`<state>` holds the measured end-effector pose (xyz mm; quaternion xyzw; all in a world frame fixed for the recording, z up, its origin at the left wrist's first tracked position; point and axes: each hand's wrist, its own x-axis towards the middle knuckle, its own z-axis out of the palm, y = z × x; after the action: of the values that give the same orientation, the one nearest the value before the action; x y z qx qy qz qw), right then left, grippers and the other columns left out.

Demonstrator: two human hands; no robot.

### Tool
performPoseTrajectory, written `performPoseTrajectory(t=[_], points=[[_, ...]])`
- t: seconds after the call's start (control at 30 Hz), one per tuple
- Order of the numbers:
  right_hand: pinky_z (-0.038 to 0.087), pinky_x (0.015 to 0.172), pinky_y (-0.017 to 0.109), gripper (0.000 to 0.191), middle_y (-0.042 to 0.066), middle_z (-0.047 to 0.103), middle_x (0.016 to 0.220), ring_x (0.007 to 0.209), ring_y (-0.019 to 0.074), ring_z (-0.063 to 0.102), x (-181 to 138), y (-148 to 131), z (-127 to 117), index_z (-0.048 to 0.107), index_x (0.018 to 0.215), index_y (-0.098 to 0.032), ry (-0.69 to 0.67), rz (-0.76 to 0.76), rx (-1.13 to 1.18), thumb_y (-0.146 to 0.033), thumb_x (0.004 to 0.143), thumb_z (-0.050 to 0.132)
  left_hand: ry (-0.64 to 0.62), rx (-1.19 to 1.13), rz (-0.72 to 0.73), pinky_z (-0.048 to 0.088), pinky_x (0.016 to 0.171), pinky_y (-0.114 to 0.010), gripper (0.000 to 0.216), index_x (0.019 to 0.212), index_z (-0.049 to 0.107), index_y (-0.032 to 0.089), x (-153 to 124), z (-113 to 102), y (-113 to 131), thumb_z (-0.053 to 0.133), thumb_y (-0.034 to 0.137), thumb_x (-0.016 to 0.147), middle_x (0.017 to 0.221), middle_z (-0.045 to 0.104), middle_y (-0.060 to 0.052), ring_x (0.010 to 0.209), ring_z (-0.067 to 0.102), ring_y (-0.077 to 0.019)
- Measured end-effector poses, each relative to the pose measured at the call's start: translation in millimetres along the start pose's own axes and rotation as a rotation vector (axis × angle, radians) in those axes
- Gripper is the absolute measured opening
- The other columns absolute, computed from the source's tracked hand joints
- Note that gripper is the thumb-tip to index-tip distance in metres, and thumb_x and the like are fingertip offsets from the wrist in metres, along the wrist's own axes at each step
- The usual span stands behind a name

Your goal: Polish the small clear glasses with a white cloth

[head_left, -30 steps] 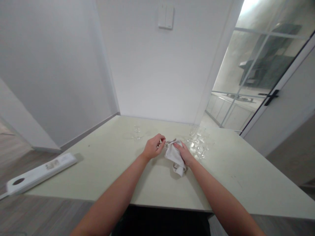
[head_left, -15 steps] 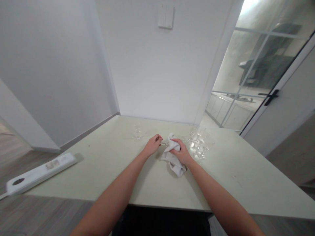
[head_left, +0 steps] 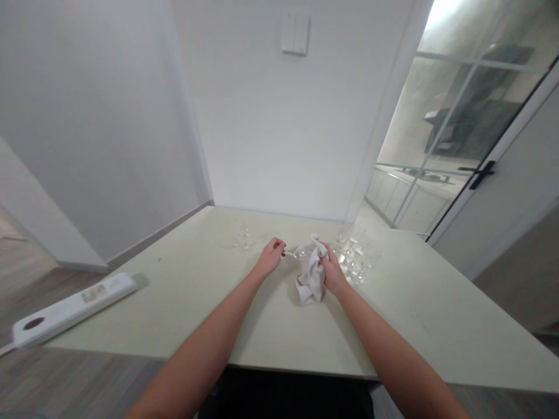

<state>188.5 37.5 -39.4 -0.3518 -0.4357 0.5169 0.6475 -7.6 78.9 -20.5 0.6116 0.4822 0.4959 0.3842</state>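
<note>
My left hand (head_left: 271, 254) is closed around the stem end of a clear stemmed glass (head_left: 300, 252), which lies sideways above the table with its bowl toward the right. A white cloth (head_left: 311, 278) hangs from my right hand (head_left: 332, 270), whose fingers are wrapped round it. The cloth meets the glass at the bowl and hides part of it. Just beyond my right hand, several clear glasses (head_left: 356, 256) stand close together. One more clear stemmed glass (head_left: 244, 234) stands apart, to the left of my left hand.
The pale table (head_left: 174, 302) reaches back to a white wall (head_left: 279, 145) with a switch plate (head_left: 296, 34). At the left edge lies a long white object with an oval hole (head_left: 78, 305). A glazed door with a black handle (head_left: 483, 173) is on the right.
My right hand and the cloth have moved slightly right, so more of the glass's bowl shows. My left hand keeps its hold on the stem, shifting slightly left.
</note>
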Motion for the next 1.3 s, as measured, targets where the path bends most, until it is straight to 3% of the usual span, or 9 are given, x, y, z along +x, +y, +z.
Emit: performPoseTrajectory(t=[0.17,0.3,0.8,1.3], points=[[0.048,0.075,0.027,0.051,0.001,0.066,0.102,0.087,0.0181,0.060,-7,-3,1,0.060,0.113,-0.026,-0.233,-0.007,-0.148,-0.022,0.063,0.074,-0.073,-0.070,0.053,0.035,0.053,-0.022,0.017,0.079,0.051,0.018,-2,1,-1,0.047,0.035,0.083,0.061,0.051,0.004,0.051,0.043,-0.0098],[0.045,0.077,0.027,0.041,0.001,0.066,0.095,0.085,0.0179,0.059,-13,-10,4,0.062,0.106,-0.023,-0.316,-0.086,-0.323,-0.027,0.067,0.073,-0.196,-0.098,0.117,0.035,0.055,-0.023,0.018,0.083,0.053,0.018,-9,6,3,0.047,0.035,0.084,0.063,0.051,0.003,0.054,0.043,-0.0101],[0.043,0.068,0.027,0.022,0.001,0.065,0.079,0.074,0.0179,0.057,-5,-9,-8,0.065,0.085,-0.019,-0.253,-0.182,-0.488,-0.029,0.066,0.068,-0.212,0.001,0.294,0.039,0.066,-0.025,0.023,0.089,0.053,0.018,-21,12,9,0.042,0.038,0.092,0.072,0.052,0.002,0.067,0.048,-0.0127],[0.042,0.064,0.025,0.022,0.000,0.063,0.076,0.070,0.0158,0.053,-9,-12,-3,0.064,0.085,-0.018,-0.294,-0.152,-0.481,-0.031,0.067,0.070,-0.216,0.011,0.282,0.039,0.067,-0.026,0.021,0.087,0.054,0.017,-18,9,10,0.042,0.035,0.091,0.071,0.051,0.002,0.066,0.048,-0.0128]])
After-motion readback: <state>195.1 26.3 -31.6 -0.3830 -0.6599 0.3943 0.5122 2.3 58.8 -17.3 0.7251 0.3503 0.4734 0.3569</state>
